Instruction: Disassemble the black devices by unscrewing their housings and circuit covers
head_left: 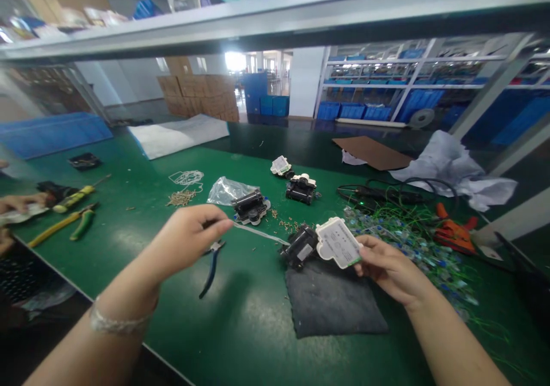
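Note:
Between the fingers of my left hand (193,234), one end of a whitish flat strip (260,235) is pinched. It stretches across to a black cylindrical part (301,245). My right hand (384,264) grips the edge of a white cloud-shaped plate with a printed label (339,243), which is joined to or touching that black part. Both are held above a dark grey cloth (333,303). Beside my left hand lie blue-handled cutters (211,268) and a similar black assembly (250,207). Two more white-and-black units (301,188) (281,166) sit farther back.
Small screws (283,223), a clear plastic bag (230,190) and white cord (189,178) lie about. On the right are a pile of green-stringed tags (408,240) and an orange clamp (455,228). Another person's hand (21,205) is at the left, near yellow-handled tools (73,199).

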{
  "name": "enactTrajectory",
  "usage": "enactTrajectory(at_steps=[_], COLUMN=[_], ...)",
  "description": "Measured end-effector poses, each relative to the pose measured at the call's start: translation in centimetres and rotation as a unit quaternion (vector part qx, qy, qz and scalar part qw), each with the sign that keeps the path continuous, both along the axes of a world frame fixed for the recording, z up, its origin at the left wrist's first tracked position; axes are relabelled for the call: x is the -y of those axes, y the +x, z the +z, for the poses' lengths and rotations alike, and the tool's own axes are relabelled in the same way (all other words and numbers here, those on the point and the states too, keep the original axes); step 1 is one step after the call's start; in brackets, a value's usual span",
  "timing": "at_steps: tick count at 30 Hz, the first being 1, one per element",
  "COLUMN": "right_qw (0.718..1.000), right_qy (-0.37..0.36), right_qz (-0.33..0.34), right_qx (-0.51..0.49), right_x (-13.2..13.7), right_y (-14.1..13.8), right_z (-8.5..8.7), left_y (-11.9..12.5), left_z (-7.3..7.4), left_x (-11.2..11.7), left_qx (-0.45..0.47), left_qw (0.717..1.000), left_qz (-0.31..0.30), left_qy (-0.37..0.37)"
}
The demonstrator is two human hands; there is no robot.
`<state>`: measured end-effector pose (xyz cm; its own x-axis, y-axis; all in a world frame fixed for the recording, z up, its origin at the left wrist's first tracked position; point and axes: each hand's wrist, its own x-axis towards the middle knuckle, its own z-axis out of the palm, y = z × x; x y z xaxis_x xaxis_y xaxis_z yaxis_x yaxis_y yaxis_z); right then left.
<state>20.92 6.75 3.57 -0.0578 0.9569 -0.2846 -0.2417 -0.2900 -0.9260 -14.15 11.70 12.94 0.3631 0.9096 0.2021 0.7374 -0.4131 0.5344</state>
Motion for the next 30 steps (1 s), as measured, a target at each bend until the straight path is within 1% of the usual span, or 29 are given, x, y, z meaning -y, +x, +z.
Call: enactTrajectory(at_steps=[2, 3, 6, 9, 12, 14, 16, 18, 19, 21, 22, 23, 24, 25, 27, 28, 30], right_qw=[1.000, 1.000, 0.998, 0.995, 0.992, 0.990, 0.986, 0.974, 0.961, 0.918, 0.895, 0.880, 0.874, 0.878, 0.890, 0.893, 0.891], right_qy=[0.001, 0.002, 0.004, 0.008, 0.014, 0.017, 0.015, 0.008, 0.010, 0.037, 0.063, 0.090, 0.115, 0.134, 0.150, 0.156, 0.179], right_qz=[0.012, 0.018, 0.043, 0.078, 0.103, 0.113, 0.128, 0.131, 0.111, 0.031, -0.011, -0.037, -0.040, -0.017, 0.066, 0.106, 0.159], right_qx=[0.015, 0.023, 0.045, 0.060, 0.077, 0.087, 0.107, 0.186, 0.252, 0.394, 0.441, 0.465, 0.470, 0.458, 0.425, 0.407, 0.385], right_x=[0.1, 0.2, 0.2, 0.1, 0.0, 0.0, 0.0, 0.2, 0.3, 0.6, 0.8, 1.0, 1.1, 1.2, 1.1, 1.0, 0.5], right_y=[0.4, 0.4, 0.2, -0.3, -0.3, 0.0, 0.4, 0.5, 0.3, -0.8, -1.7, -2.9, -4.4, -6.0, -9.3, -10.8, -13.1], right_z=[0.1, 0.1, -0.1, -0.5, -0.8, -0.9, -0.6, 0.1, 0.7, 2.1, 2.8, 3.4, 4.0, 4.4, 4.8, 4.8, 4.6], left_y=[-2.0, -2.9, -5.0, -6.0, -6.2, -5.9, -5.3, -4.4, -3.9, -2.8, -2.2, -1.6, -1.0, -0.4, 0.6, 1.1, 1.8], left_z=[0.2, 0.2, 0.1, -0.1, -0.3, -0.5, -0.5, -0.3, -0.1, 0.5, 0.9, 1.3, 1.7, 2.1, 2.9, 3.2, 3.5], left_x=[-2.6, -3.9, -7.1, -9.2, -9.8, -9.5, -8.6, -7.5, -6.9, -5.7, -5.0, -4.4, -3.8, -3.2, -2.2, -1.8, -1.2], left_qx=[0.021, 0.039, 0.080, 0.114, 0.201, 0.279, 0.350, 0.402, 0.420, 0.441, 0.445, 0.447, 0.446, 0.445, 0.441, 0.438, 0.430], left_qw=[0.997, 0.994, 0.987, 0.980, 0.964, 0.942, 0.918, 0.897, 0.889, 0.878, 0.876, 0.875, 0.875, 0.875, 0.874, 0.873, 0.875], left_qz=[0.078, 0.100, 0.135, 0.147, 0.110, 0.082, 0.045, 0.011, -0.003, -0.030, -0.044, -0.058, -0.074, -0.090, -0.122, -0.135, -0.147], left_qy=[-0.008, -0.018, -0.039, -0.071, -0.136, -0.166, -0.181, -0.185, -0.184, -0.183, -0.181, -0.178, -0.175, -0.170, -0.164, -0.165, -0.170])
